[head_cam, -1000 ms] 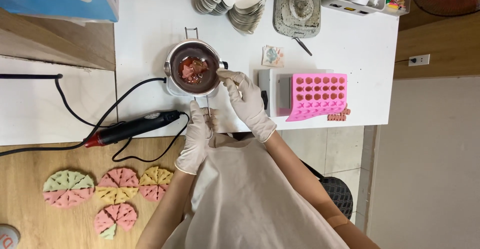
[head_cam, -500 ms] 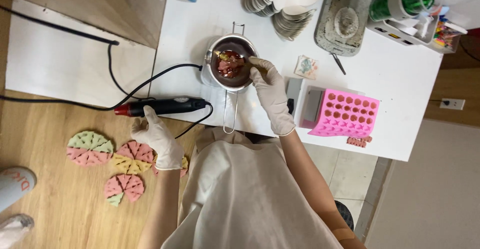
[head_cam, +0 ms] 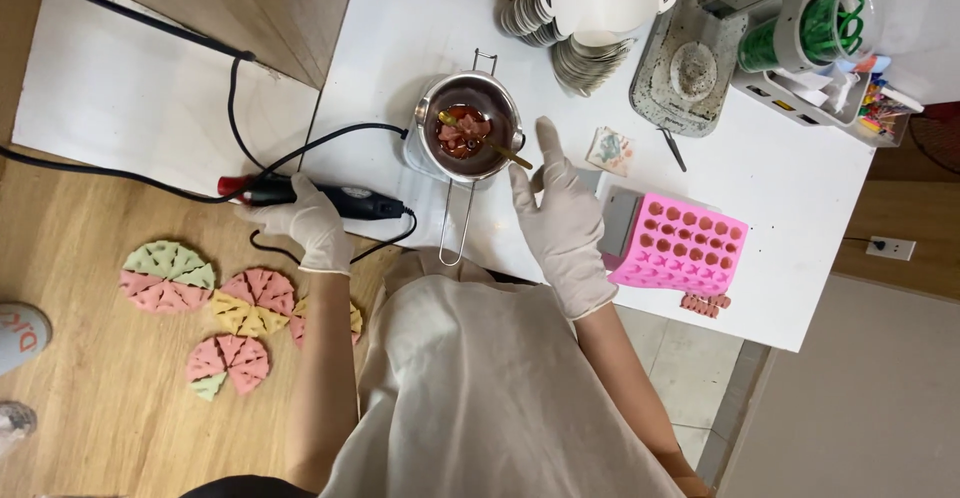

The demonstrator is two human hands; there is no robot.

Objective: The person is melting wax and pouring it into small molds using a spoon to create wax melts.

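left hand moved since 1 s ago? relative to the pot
Yes. The left hand went from beside the metal pot's long handle out to its left, away from the pot, and now closes on the black heat tool at the white table's edge.

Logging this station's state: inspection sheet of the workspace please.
Surface: white table beside a wooden floor.
Job's things: metal melting pot with reddish pieces and a stick inside; black heat tool.
Clutter: pink silicone mould, stacked cups, pastel wedge rounds.
Hands: left hand grips the heat tool; right hand open, beside the pot.
Cables: black cord trails across the floor.
Surroundings: wall socket.
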